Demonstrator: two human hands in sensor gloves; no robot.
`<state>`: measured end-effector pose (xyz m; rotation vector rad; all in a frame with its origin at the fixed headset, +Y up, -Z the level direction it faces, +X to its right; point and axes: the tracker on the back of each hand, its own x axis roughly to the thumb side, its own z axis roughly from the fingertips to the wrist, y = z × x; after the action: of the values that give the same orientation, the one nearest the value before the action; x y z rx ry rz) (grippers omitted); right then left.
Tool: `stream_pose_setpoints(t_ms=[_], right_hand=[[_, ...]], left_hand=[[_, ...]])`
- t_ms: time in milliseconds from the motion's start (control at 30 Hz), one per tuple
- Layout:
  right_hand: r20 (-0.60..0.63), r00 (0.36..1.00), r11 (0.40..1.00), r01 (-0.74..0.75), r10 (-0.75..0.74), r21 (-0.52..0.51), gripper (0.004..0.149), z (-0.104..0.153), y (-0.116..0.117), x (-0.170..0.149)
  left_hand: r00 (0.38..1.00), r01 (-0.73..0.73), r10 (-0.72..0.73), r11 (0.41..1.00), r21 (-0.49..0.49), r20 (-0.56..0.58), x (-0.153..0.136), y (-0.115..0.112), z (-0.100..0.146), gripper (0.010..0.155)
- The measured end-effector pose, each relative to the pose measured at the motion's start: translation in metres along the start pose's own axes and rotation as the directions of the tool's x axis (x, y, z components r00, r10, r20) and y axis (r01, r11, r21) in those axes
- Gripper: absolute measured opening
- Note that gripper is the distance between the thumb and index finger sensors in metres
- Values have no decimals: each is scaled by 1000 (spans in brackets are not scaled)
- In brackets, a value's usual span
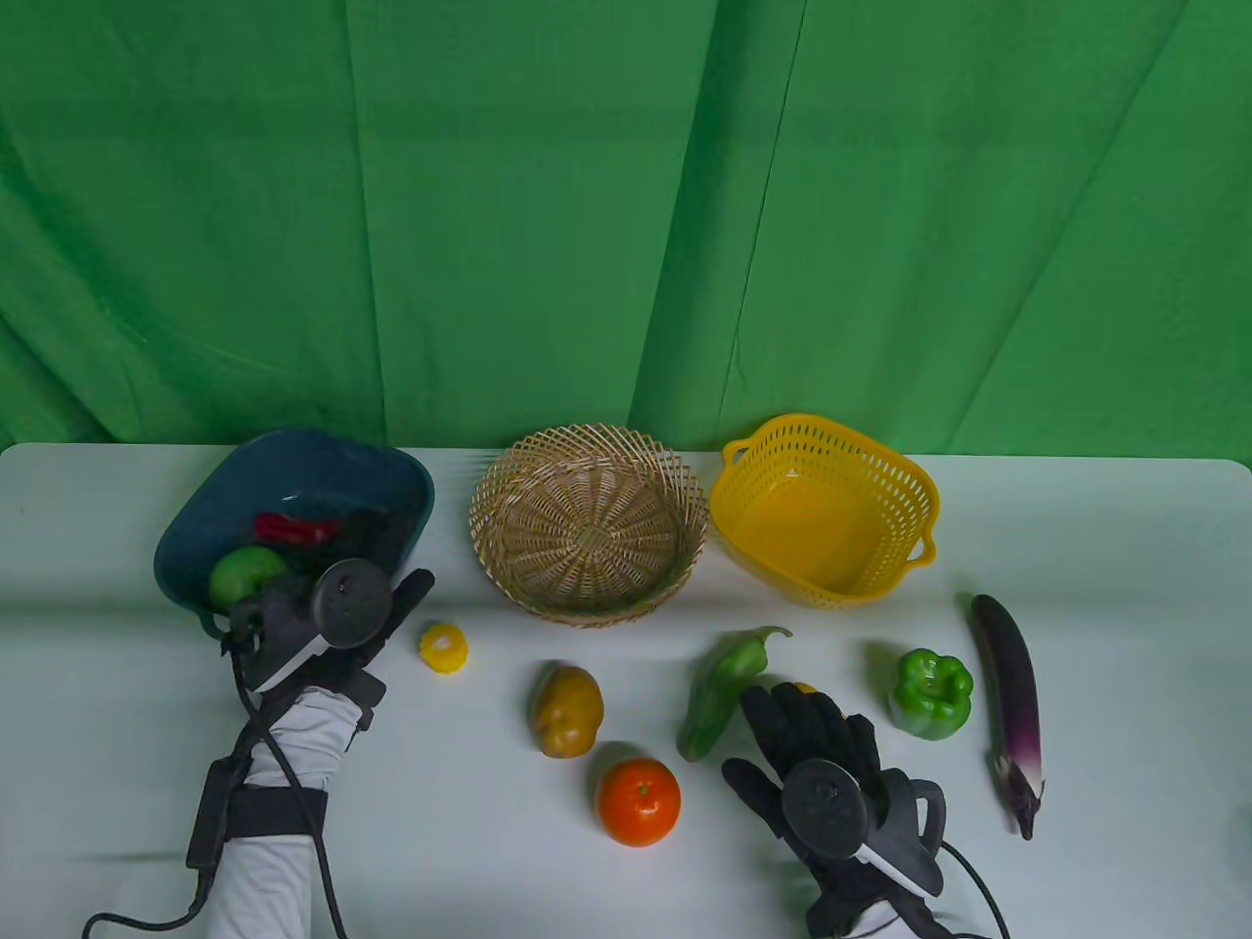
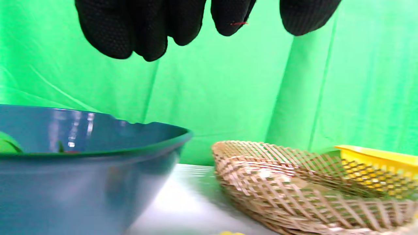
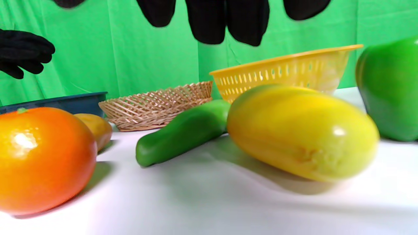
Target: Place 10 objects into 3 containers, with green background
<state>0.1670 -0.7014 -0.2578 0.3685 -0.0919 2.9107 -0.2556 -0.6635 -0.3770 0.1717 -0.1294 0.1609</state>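
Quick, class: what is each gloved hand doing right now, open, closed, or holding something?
Left hand: open, fingers hanging loose at the blue bowl, holding nothing.
Right hand: open, spread over the yellow fruit, not gripping it.

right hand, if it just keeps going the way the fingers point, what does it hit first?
Probably the yellow mango-like fruit: it lies just ahead of the right hand, below its fingers, mostly hidden under them from above. Past it stands the yellow basket. Height above the fruit is unclear.
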Motion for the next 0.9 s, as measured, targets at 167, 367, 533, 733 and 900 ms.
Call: stream_pose_setpoints(t_ms=[167, 367, 533, 733, 900], right_hand=[[1, 1000, 1000, 1, -1, 0, 72, 0, 0, 0], [2, 1000, 1000, 3, -3, -4, 72, 0, 0, -1], [2, 1000, 1000, 2, -2, -4, 72, 0, 0, -1], [-1, 1000, 1000, 3, -3, -6, 72, 0, 0, -2], [-3, 1000, 1000, -1, 1, -2, 72, 0, 0, -2]], left_hand=[[994, -56, 57, 998, -8, 89, 19, -13, 6, 70], [984, -62, 71, 996, -60, 161, 36, -37, 14, 71], [986, 1, 19, 993, -119, 165, 40, -59, 13, 71], [987, 99, -72, 976, -192, 142, 33, -88, 14, 71], [991, 110, -87, 959, -260, 99, 25, -108, 13, 71]])
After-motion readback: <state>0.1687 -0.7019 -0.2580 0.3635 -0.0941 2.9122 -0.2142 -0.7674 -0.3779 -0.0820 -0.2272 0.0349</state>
